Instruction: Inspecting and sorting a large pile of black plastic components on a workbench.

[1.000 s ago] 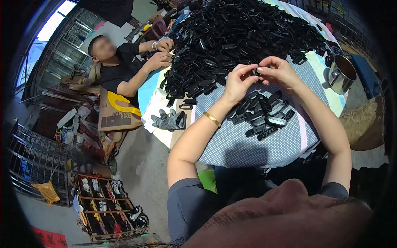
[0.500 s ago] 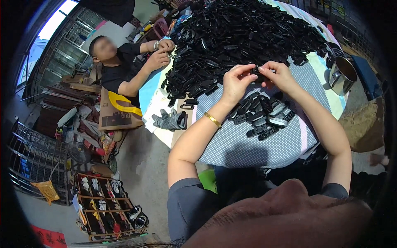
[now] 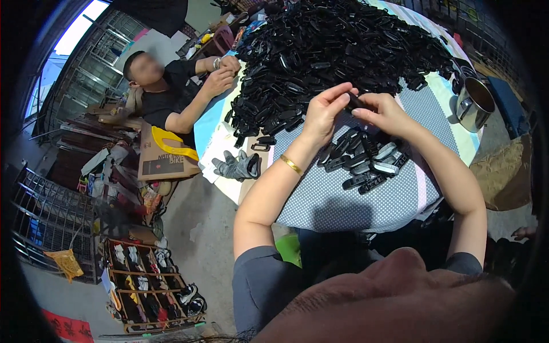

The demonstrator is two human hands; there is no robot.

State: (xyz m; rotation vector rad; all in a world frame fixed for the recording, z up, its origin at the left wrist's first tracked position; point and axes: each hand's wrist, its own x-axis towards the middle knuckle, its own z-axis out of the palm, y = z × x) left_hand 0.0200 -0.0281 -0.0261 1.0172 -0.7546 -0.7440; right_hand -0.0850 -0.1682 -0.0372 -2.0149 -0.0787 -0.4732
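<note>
Between my two hands is a small, long black plastic part (image 3: 354,103), partly covered by fingers. My left hand (image 3: 326,114) pinches one end with thumb and forefinger; a gold bangle (image 3: 292,165) circles that wrist. Closed on the other end is my right hand (image 3: 384,115), its thumb lying along the part. Just below my hands, a small heap of similar black parts (image 3: 359,163) rests on the dotted cloth, a few showing silvery faces. Beyond them spreads a large pile of black plastic parts (image 3: 320,54).
A grey glove (image 3: 235,166) lies at the left edge of the round table (image 3: 394,197). On the right stands a metal cup (image 3: 476,104). Across to the left, another person (image 3: 166,91) sits with hands at the table edge, beside a cardboard box (image 3: 163,163) and a yellow object (image 3: 171,146).
The black part has turned and more of it shows between my hands. My right thumb has shifted along it. The other person's hands stay nearly in place.
</note>
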